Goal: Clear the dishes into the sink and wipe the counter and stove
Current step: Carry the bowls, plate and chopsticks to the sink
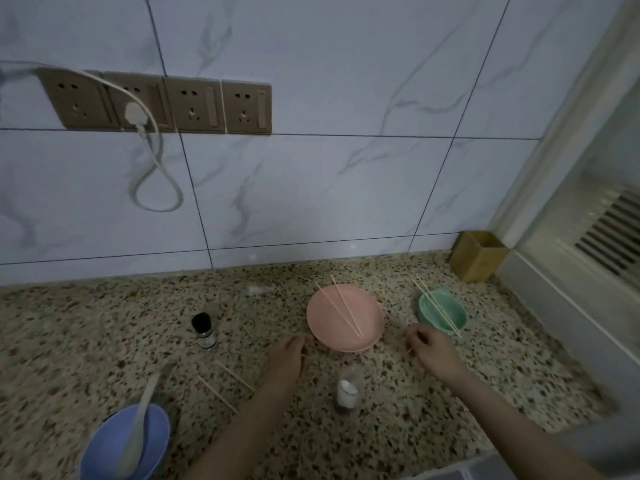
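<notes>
Hands: left hand at the near-left rim of the pink plate, fingers curled at the edge, contact blurred and grip not determinable; right hand between plate and green bowl, fingers curled, a thin stick apparently pinched, too blurred to confirm. Pink plate: centre of the speckled bench, one pair of chopsticks laid across it. Green bowl: right of the plate, a second pair of chopsticks resting over its rim. Blue bowl: near left corner, pale spoon standing in it. Loose chopsticks: two, flat on the bench, between blue bowl and left forearm. Small dark-capped bottle: upright, left of the plate. Clear jar with white contents: near side of the plate, between the forearms. Wooden holder: far right corner against the tiled wall. Socket strip: on the wall, far left, one white plug inserted.
</notes>
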